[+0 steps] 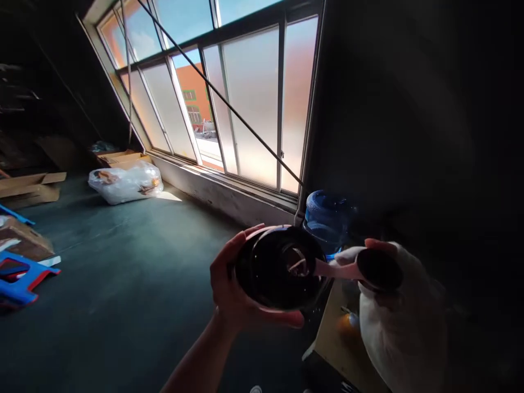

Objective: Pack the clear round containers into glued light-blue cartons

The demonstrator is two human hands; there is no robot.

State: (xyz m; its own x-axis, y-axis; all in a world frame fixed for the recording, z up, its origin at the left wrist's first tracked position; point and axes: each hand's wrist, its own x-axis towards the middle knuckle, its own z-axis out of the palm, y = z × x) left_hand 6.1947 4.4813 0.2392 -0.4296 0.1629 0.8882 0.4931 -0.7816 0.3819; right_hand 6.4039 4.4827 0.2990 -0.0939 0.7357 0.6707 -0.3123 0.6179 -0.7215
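Observation:
My left hand (229, 289), bare, is wrapped round a dark glossy round object (262, 267). Its thumb and fingers press on opposite edges, and a ring-like opening shows near the object's middle. In a white glove, my right hand (393, 322) grips a dark disc-shaped piece (379, 269). From this piece a pinkish stem (344, 271) reaches left to the opening of the round object. Whether the stem is joined to it or only rests in it I cannot tell. Deep shadow hides the exact kind of both things.
A blue water-cooler bottle (325, 221) stands beyond my hands by the wall. Below my right hand is a cardboard box (335, 349) with a small orange thing (347, 322). A stuffed plastic bag (125, 183) lies under the window (249, 103). Blue plastic pieces (20, 284) lie left.

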